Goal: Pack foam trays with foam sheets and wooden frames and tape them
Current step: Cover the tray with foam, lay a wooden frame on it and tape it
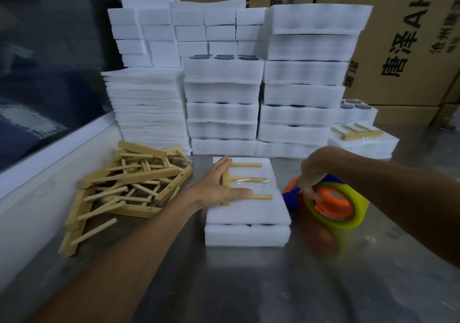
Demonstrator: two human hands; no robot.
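I'm in the taping step. The tray [248, 233], capped by a foam sheet [249, 210] with a wooden frame [245, 180] on top, sits on the bench [224, 285]. My left hand [219, 186] lies flat on the frame's bar, fingers straight, pinning it. Just right of the tray, my right hand [313, 173] grips the tape dispenser [331, 203], and a clear strip of tape [251, 184] already crosses the frame's middle peg. Next, I judge, the tape must run down the tray's right side and be cut (keeping it taut). Spare frames [124, 186] are heaped left of the tray.
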